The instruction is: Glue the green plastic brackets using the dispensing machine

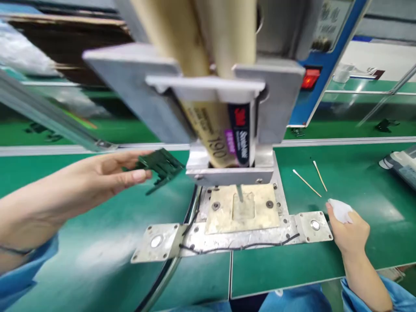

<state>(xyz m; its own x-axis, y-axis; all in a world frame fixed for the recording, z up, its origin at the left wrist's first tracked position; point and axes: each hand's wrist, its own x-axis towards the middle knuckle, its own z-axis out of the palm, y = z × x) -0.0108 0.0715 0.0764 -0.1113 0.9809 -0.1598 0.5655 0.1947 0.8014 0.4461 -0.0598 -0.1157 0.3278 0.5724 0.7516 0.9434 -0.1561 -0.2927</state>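
Bracket (163, 163) points rightward, long axis roughly sideways, pinched by left hand (105, 174); right hand (350, 232) clutches wipe (340, 211).

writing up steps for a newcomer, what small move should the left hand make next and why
Probably carry the dark green part across to the recess in the pale plate: the left hand holds it off to the plate's left, and the nozzle points down at that recess.

Left hand (108, 173) outstretched, thumb (139, 175) and fingers (125, 159) pinched; right hand (352, 232) curled, nearer the body.
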